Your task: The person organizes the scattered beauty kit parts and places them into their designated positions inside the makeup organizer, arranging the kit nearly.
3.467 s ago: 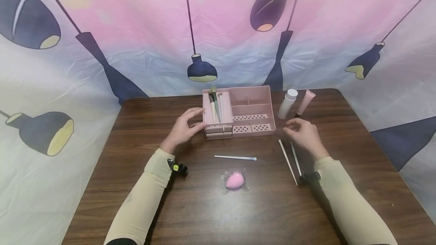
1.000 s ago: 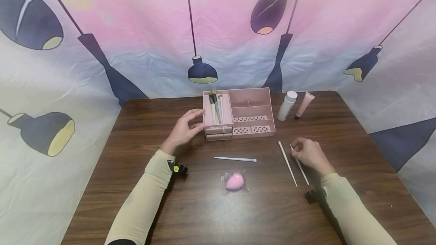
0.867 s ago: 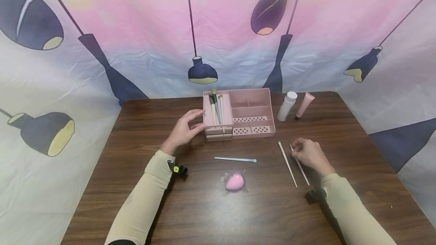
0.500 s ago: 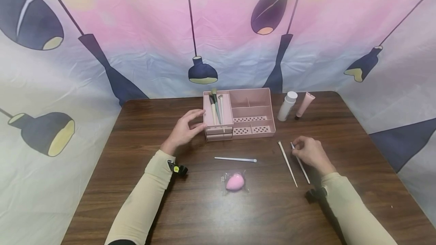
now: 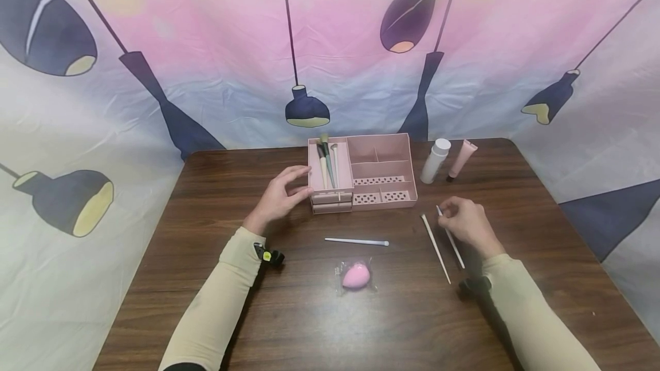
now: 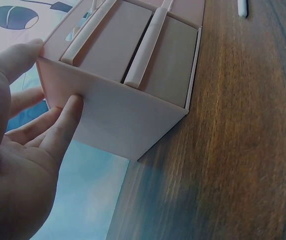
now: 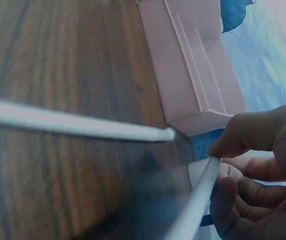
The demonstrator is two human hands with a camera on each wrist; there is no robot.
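Observation:
My right hand (image 5: 466, 225) pinches a white makeup brush (image 5: 454, 247) near its upper end, between thumb and fingertips. A second white makeup brush (image 5: 436, 248) lies on the table just left of it. My left hand (image 5: 278, 198) rests its fingertips against the left side of a pink makeup organizer (image 5: 393, 146). In the left wrist view, the thumb and fingers of that hand (image 6: 30, 135) touch the organizer's side wall (image 6: 113, 107), beside two shallow drawers. Several makeup brushes (image 5: 325, 165) with cream, green and white handles lie in the organizer's top left tray.
Behind my right hand stand a white bottle (image 5: 435, 162) and a pink tube (image 5: 462, 160). Another white brush (image 5: 356, 241) lies crosswise before the organizer. Closer to me is a pink makeup sponge (image 5: 356, 275) in clear wrap. A printed cloth (image 5: 350, 44) hangs behind the table.
From beside the bottle and tube, my right hand came down to the right-hand brush and pinched it. Hand and brush have since shifted slightly away from me. My left hand stays put.

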